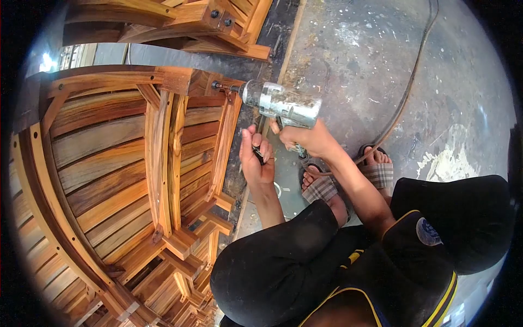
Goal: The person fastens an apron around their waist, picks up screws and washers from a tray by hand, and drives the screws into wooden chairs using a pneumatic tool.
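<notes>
My right hand grips the handle of a silver air impact driver. The tool lies level, its bit pointing left and meeting a dark bolt head at the end of a wooden beam. Below and left of the tool, my left hand is curled with its palm up, around small dark pieces that look like bolts. The beam is part of a slatted brown wooden frame. My left hand is close to the frame's right side and touches neither it nor the tool.
An air hose runs down the grey floor on the right to my feet in sandals. A second wooden frame with two dark bolts is at the top. More wooden pieces stand at lower left.
</notes>
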The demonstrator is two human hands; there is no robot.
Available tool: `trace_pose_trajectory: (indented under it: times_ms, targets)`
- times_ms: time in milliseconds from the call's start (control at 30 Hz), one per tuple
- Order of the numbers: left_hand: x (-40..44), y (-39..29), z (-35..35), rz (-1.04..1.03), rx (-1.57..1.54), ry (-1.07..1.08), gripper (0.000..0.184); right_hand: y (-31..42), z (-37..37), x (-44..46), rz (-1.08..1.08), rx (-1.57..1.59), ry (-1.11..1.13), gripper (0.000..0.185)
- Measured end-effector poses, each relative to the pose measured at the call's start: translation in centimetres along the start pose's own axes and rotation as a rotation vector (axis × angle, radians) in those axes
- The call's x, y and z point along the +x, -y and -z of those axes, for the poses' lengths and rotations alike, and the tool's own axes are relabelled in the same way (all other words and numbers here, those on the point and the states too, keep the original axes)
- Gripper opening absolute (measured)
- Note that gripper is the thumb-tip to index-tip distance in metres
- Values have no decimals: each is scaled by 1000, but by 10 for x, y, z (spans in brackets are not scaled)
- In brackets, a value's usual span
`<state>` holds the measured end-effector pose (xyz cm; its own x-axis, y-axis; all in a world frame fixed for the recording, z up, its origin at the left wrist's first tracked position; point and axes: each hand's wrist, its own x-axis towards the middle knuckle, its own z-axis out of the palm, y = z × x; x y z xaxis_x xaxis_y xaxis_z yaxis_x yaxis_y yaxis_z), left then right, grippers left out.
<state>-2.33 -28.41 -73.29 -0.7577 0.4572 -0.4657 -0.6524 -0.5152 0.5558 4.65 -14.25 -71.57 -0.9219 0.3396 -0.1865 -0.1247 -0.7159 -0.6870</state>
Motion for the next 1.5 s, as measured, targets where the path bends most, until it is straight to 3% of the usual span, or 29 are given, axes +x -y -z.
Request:
trace_pose_trajectory:
  times_ms: [67, 133, 533, 667, 967, 1267, 1333, 1500]
  targets:
    - [-1, -3, -3, -27, 3, -23, 27, 4, -2, -1, -10, -26, 13, 31]
    - [-1, -8, -5, -90, 41, 63, 27, 7, -2, -2, -1, -60, 18, 30]
    - [18, -67, -65, -364, 283, 8, 29, 7, -4, -19, -116, -197, 152, 27]
    - [17, -74, -73, -393, 269, 69, 29, 3, -2, -20, 12, -333, 175, 27]
    - [15, -84, -77, -251, 533, 22, 29, 7, 6, -19, -36, -354, 124, 23]
    - [21, -98, -74, -59, 525, 133, 27, 8, 8, -19, 39, -402, 104, 25]
    - [21, -97, -72, -51, 398, 184, 28, 7, 12, -19, 45, -408, 118, 27]
    - [20, -91, -70, -42, 309, 185, 27, 13, 6, -19, -71, -277, 96, 30]
